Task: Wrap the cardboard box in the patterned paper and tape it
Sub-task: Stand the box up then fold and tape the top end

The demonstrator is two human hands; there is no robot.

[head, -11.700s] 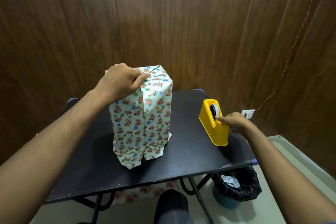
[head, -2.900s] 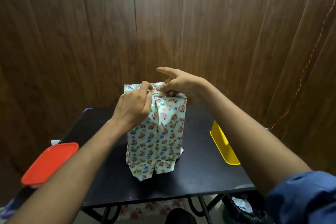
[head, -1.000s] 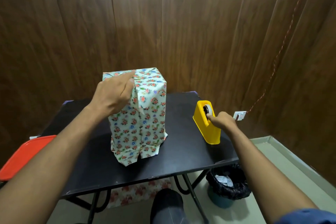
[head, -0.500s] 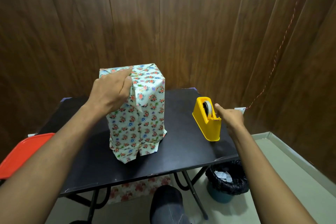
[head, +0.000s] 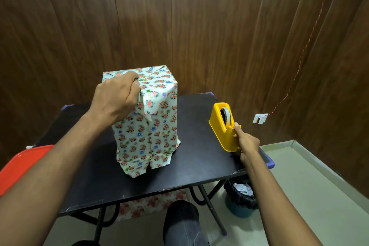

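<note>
Wrapped box (head: 147, 126) upright mid-table (head: 199, 158), floral paper loose at the base. Left hand (head: 115, 99) curled over the near top edge, thumb and fingers pinching the folded flap. Right hand (head: 246, 143) curled against the yellow tape dispenser (head: 224, 126), fingertips at its cutter end. Red lid (head: 22, 168) far left; bin (head: 240, 195) under the table.

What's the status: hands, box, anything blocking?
Left hand pinning top fold of floral-paper-wrapped box, upright on black table. Right hand at yellow plastic tape dispenser, fingers at its cutter end. Nothing blocking.
</note>
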